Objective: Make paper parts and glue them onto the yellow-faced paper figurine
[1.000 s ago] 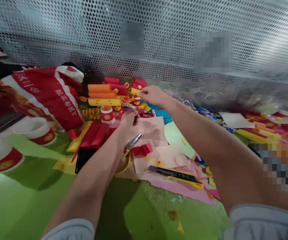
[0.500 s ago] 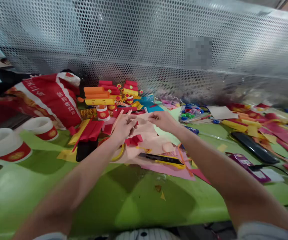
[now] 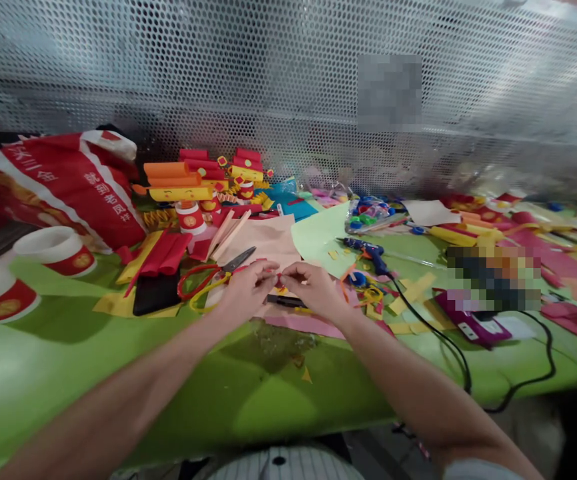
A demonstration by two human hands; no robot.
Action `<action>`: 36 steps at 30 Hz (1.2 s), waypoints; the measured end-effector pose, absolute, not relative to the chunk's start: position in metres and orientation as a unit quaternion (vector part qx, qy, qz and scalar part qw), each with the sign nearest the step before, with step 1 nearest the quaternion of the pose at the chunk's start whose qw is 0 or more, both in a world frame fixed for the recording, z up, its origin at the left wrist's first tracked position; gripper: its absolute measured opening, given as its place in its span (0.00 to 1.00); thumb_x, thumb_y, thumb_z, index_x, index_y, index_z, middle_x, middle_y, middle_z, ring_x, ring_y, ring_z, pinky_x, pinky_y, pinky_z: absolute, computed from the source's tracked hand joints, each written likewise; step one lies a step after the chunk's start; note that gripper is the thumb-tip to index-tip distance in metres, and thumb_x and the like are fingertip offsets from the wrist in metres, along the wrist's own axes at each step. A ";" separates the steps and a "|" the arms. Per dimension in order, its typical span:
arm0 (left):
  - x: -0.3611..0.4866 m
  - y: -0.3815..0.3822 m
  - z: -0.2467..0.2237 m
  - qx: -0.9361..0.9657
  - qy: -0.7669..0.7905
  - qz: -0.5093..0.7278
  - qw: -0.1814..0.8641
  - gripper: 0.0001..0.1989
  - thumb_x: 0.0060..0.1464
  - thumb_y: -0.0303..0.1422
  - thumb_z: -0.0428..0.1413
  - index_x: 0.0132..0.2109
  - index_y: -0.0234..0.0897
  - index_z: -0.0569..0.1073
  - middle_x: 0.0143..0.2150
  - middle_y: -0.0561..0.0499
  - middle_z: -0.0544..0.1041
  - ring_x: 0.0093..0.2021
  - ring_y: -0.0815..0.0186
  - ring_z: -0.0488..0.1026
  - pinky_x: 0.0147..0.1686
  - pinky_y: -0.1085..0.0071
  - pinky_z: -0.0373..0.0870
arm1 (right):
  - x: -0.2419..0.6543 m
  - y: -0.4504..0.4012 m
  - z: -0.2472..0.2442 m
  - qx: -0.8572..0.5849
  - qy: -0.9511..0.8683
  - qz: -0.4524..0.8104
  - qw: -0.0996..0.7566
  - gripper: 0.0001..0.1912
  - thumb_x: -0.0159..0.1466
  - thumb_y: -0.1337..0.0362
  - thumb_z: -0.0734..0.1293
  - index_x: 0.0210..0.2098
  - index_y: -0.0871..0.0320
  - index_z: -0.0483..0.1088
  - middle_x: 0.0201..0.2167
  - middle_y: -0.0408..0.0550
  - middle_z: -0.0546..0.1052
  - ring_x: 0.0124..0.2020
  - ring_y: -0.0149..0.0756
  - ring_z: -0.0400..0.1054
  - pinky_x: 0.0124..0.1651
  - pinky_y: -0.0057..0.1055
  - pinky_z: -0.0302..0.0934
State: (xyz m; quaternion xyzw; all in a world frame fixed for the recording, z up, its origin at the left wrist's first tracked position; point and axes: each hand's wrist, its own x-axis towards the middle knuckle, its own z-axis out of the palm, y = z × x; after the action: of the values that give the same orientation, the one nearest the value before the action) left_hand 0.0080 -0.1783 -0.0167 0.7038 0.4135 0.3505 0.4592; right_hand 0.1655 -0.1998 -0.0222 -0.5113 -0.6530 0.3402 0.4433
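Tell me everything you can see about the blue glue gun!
The glue gun is blue and looks plastic, with a dark nozzle pointing left over the edge of the green paper. It seems to lie on its side on the table, beyond the right hand and to its right. Its handle points toward the person, with a black cord trailing from it. No hand touches it.

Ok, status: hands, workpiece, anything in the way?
Left hand, right hand: both apparently pinching small red piece. Cutter close by, partly hidden by right hand. Scissors beside left hand.
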 end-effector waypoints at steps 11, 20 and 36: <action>0.002 -0.181 0.000 0.725 0.448 0.262 0.452 0.08 0.47 0.30 0.54 0.22 0.39 0.72 0.13 0.58 0.65 0.15 0.72 0.60 0.17 0.78 0.55 | 0.172 -0.206 -0.015 -0.518 -0.703 0.301 0.383 0.09 0.56 0.70 0.62 0.28 0.57 0.74 0.29 0.45 0.78 0.27 0.29 0.69 0.30 0.25 0.60; -0.001 -0.178 -0.002 0.716 0.458 0.263 0.456 0.06 0.45 0.30 0.54 0.24 0.38 0.74 0.19 0.55 0.73 0.16 0.73 0.62 0.16 0.79 0.56 | 0.207 -0.191 -0.006 -0.611 -0.662 0.267 0.342 0.07 0.59 0.64 0.63 0.31 0.58 0.73 0.30 0.46 0.78 0.27 0.30 0.69 0.31 0.26 0.60; 0.001 -0.171 -0.002 0.585 0.482 0.332 0.562 0.05 0.44 0.29 0.56 0.23 0.35 0.74 0.18 0.52 0.75 0.14 0.76 0.63 0.16 0.80 0.61 | 0.339 -0.168 -0.040 -0.912 -0.340 0.134 0.186 0.11 0.55 0.59 0.65 0.25 0.61 0.73 0.19 0.55 0.74 0.32 0.48 0.73 0.31 0.35 0.61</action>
State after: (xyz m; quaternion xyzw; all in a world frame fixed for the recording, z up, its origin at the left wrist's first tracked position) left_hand 0.0010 -0.1714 -0.0023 0.5848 0.4824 0.3315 0.5616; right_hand 0.3390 -0.1679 -0.0398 -0.9120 -0.3404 0.1338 0.1855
